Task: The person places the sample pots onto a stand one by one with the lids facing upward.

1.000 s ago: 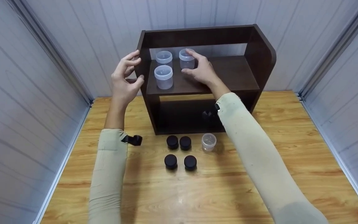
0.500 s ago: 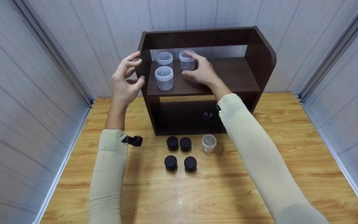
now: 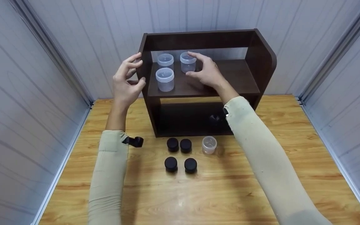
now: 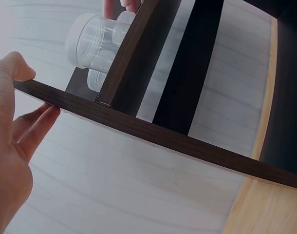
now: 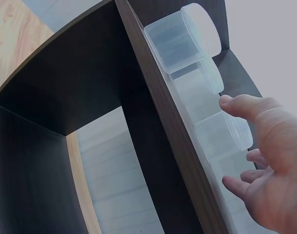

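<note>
A dark brown two-tier shelf (image 3: pixel 237 73) stands against the back wall. My left hand (image 3: pixel 126 80) grips the upper edge of its left side panel (image 4: pixel 139 126), thumb on one face and fingers on the other. Two clear plastic jars, a front one (image 3: pixel 165 80) and a rear one (image 3: pixel 165 59), stand upright at the top tier's left. Right of the rear one stands a third clear jar (image 3: pixel 187 63). My right hand (image 3: pixel 207 72) is beside this jar with thumb and fingers spread; in the right wrist view a gap shows between the fingers and the jar (image 5: pixel 221 138).
In front of the shelf, another clear jar (image 3: pixel 209 145) stands on the wooden table (image 3: pixel 180 197). To its left are several small black-topped round containers (image 3: pixel 185 145) in two rows. Panelled walls (image 3: pixel 33 93) close in the sides and back.
My right hand has drawn slightly right and back from the third jar, which stays on the top tier. The left hand keeps its place on the side panel. The view has shifted slightly.
</note>
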Available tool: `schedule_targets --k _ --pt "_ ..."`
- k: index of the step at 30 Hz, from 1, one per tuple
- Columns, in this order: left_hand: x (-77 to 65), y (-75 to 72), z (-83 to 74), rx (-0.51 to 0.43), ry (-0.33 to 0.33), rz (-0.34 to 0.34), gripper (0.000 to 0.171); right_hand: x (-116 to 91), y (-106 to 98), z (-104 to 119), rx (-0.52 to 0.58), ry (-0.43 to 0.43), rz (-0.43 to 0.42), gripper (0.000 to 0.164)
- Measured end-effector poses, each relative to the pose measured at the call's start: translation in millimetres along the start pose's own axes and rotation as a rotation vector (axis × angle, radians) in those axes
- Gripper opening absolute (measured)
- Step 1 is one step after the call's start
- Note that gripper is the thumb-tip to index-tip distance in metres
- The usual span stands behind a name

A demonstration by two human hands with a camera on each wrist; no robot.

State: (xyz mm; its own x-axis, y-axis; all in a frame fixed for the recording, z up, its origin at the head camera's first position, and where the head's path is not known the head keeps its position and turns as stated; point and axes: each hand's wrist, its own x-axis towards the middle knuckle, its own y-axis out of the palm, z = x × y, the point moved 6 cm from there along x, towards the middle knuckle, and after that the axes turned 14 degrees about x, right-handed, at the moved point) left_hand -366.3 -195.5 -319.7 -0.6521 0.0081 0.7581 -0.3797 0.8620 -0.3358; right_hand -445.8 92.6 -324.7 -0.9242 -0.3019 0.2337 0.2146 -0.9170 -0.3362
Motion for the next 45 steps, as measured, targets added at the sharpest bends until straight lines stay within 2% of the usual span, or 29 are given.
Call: schedule_targets --k 9,21,34,45 --pt "0.3 3.0 3.2 -0.011 -0.036 0.007 0.037 -11.2 -8.5 2.9 0.010 -0.051 -0.013 0.076" --pt "1.6 4.4 2.5 -0.029 -0.005 -0.003 0.038 -28.5 -21.1 -0.3 0.112 -0.072 -0.032 0.071" --pt "3.0 2.2 -0.9 0.036 0.016 0.033 0.037 -59.6 -33.7 2.8 0.150 -0.135 -0.040 0.068" --pt "6.1 1.2 -0.6 0.071 0.027 0.067 0.030 -79.0 -32.1 3.4 0.147 -0.166 -0.015 0.066"
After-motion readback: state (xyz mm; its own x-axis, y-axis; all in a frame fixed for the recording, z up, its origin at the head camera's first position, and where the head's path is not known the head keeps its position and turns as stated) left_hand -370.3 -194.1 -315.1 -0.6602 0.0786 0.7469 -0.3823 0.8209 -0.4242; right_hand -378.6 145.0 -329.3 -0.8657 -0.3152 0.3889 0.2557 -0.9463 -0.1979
